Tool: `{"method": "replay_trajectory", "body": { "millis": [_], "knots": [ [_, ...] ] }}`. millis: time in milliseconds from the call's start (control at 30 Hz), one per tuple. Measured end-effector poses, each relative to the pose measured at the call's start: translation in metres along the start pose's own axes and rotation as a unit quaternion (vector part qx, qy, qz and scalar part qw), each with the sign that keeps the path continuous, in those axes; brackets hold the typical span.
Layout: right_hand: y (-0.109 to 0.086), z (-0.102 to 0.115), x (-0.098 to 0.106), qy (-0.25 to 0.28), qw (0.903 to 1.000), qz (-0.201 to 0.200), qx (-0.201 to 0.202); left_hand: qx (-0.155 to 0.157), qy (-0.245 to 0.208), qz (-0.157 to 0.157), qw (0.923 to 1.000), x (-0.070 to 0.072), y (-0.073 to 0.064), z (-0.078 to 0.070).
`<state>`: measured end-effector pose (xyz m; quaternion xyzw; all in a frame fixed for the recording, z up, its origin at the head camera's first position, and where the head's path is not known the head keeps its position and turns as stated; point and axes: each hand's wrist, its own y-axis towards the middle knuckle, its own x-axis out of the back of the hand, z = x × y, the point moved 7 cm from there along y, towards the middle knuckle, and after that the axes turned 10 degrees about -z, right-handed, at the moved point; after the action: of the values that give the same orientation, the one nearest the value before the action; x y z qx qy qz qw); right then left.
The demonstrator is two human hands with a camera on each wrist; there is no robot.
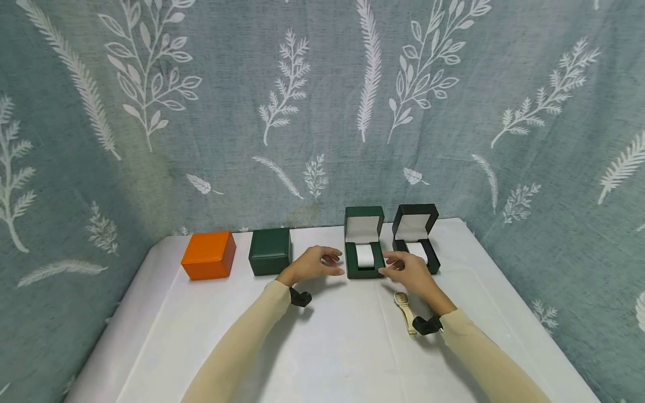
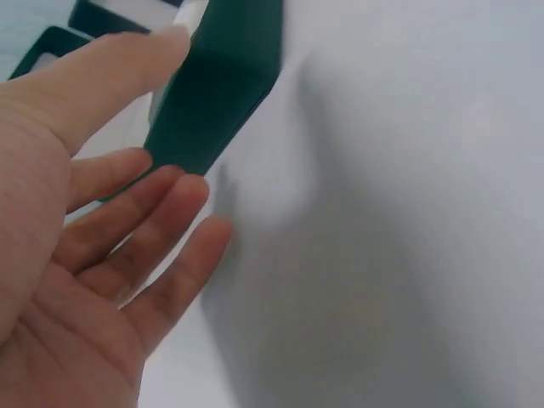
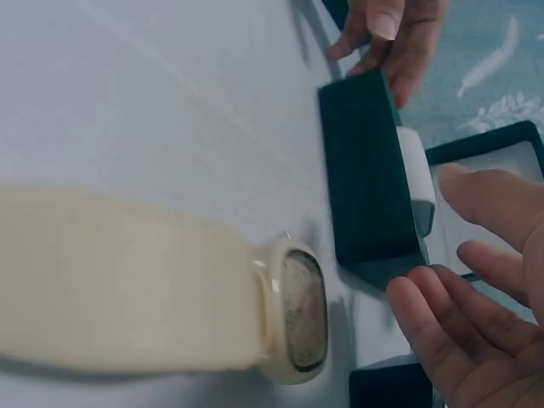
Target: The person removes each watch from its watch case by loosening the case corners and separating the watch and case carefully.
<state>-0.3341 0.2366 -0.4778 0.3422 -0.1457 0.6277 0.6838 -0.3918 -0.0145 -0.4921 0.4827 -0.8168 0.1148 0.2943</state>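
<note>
Toward the rear of the table (image 1: 327,347), I register the open green box (image 1: 365,273), white cushion (image 1: 365,256) inside. The left hand (image 1: 315,261), grip apart, is near one side; the right hand (image 1: 411,272), grip also apart, is at the opposite side. A cream watch (image 1: 405,308) lies in front.

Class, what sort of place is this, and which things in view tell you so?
Probably a small indoor filming corner, though that is a judgement: leaf-patterned cloth hangs around a white table, where four small boxes stand in a row and a watch lies in front.
</note>
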Motion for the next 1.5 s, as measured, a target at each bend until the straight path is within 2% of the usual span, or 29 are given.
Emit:
{"method": "replay_trajectory", "body": {
  "millis": [167, 500, 733, 867, 1067, 1500],
  "knots": [
    [-0.015, 0.007, 0.001, 0.031, 0.9994, 0.002, 0.015, -0.040, 0.018, -0.008, 0.9990, 0.004, -0.021, -0.006],
    [-0.051, 0.024, -0.013, 0.093, 0.9938, 0.041, 0.047, -0.074, -0.004, -0.014, 0.9971, 0.002, -0.073, -0.019],
    [-0.077, 0.034, -0.020, 0.145, 0.9857, 0.064, 0.056, -0.069, -0.024, -0.008, 0.9973, -0.009, -0.117, -0.024],
    [-0.088, 0.035, -0.022, 0.158, 0.9839, 0.062, 0.058, -0.067, -0.030, 0.004, 0.9973, -0.019, -0.135, -0.024],
    [-0.102, 0.037, -0.026, 0.161, 0.9823, 0.060, 0.074, -0.072, -0.036, 0.005, 0.9968, -0.022, -0.149, -0.025],
    [-0.114, 0.042, -0.036, 0.172, 0.9788, 0.075, 0.084, -0.089, -0.041, 0.002, 0.9952, -0.022, -0.163, -0.032]
  ]
}}
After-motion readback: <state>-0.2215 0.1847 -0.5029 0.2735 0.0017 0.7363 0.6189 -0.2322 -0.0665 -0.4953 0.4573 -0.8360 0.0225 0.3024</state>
